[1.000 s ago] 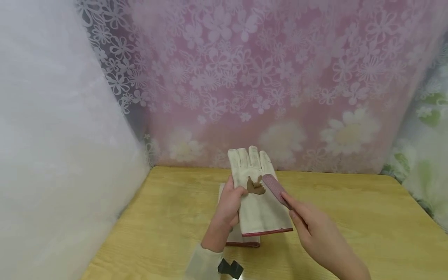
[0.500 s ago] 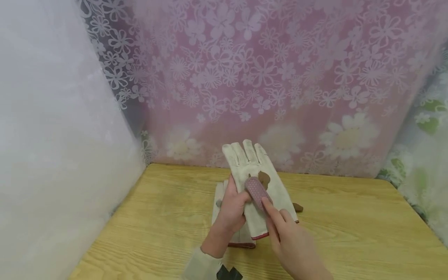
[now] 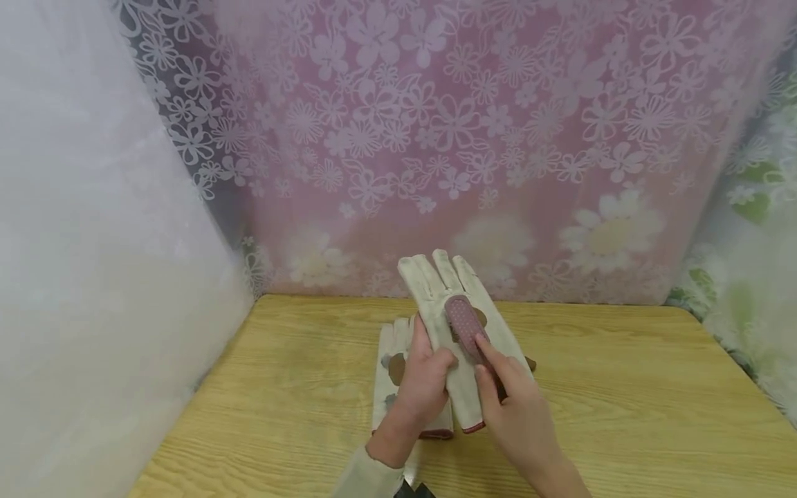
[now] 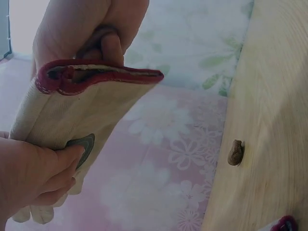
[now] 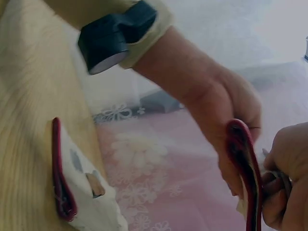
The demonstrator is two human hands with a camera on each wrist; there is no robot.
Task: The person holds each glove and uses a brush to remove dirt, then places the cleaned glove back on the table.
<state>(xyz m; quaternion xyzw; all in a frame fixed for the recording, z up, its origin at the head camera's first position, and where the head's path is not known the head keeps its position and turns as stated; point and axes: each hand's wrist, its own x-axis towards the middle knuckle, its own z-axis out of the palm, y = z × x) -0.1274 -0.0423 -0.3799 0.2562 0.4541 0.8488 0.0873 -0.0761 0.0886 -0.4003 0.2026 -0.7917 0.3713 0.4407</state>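
Note:
My left hand (image 3: pixel 423 387) grips a white work glove (image 3: pixel 500 334) by its side, thumb on the upper face, and holds it raised and tilted, fingers away from me. My right hand (image 3: pixel 519 408) grips the handle of a small mauve brush (image 3: pixel 465 321) with a dotted oval back, forefinger laid along it. The brush head lies over the glove's palm and partly covers a brown patch (image 3: pixel 481 317). On the underside, a grey spot (image 4: pixel 85 149) shows beside my left fingers in the left wrist view. The red-trimmed cuff (image 4: pixel 106 77) points back toward me.
A second white glove (image 3: pixel 411 418) lies on the wooden table (image 3: pixel 299 387) under my left hand, with a brown patch (image 3: pixel 396 370) and grey spots. A brown lump (image 4: pixel 236 153) rests on the table to the right. Flowered curtain (image 3: pixel 386 173) hangs behind; white sheeting (image 3: pixel 112 242) at left.
The brush has moved left across the palm, then slightly up over the brown patch. The held glove has tilted, its cuff swinging. A brown lump and the lower glove's brown patch have come into view.

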